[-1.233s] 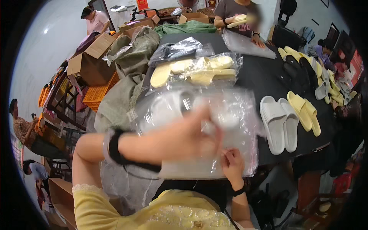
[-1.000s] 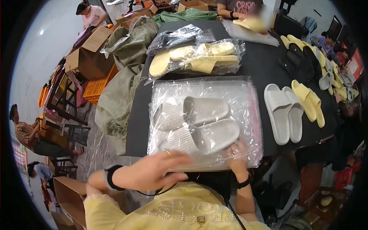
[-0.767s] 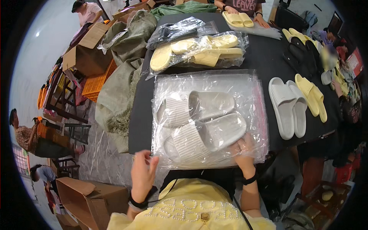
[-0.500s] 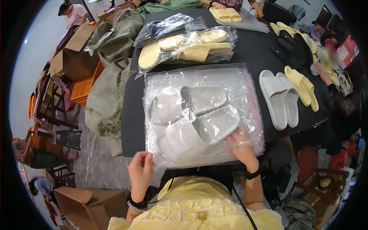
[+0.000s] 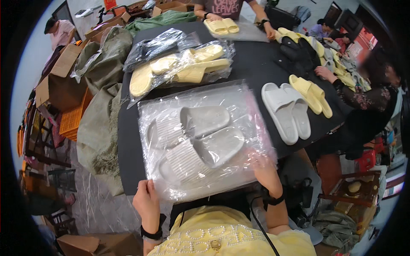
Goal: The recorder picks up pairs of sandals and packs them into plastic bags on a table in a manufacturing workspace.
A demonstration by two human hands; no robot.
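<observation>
A pair of pale grey slides [image 5: 215, 147] with ribbed straps lies inside a clear plastic bag [image 5: 160, 100] at the table's near edge. At the bag's near left corner, my left hand [image 5: 146, 207] is closed, with thumb and fingers pinching the plastic. My right hand [image 5: 267, 177] is at the near right part of the bag, beside the slides' heel ends. Its fingers are smeared and partly veiled by shiny film, so their grip cannot be made out.
Bagged yellow slides [image 5: 192, 70] lie beyond on the black table [image 5: 252, 59]. Loose grey slides [image 5: 286, 111] and yellow slides [image 5: 311, 94] sit to the right. A co-worker's hand [image 5: 326, 74] is near black slides [image 5: 297, 55]; another person stands opposite. Cardboard boxes [image 5: 64, 77] stand left.
The view has shifted, so the table scene sits further left. My left thumb and fingers have come together on the bag's corner. The co-worker's hand at right has moved toward the black slides.
</observation>
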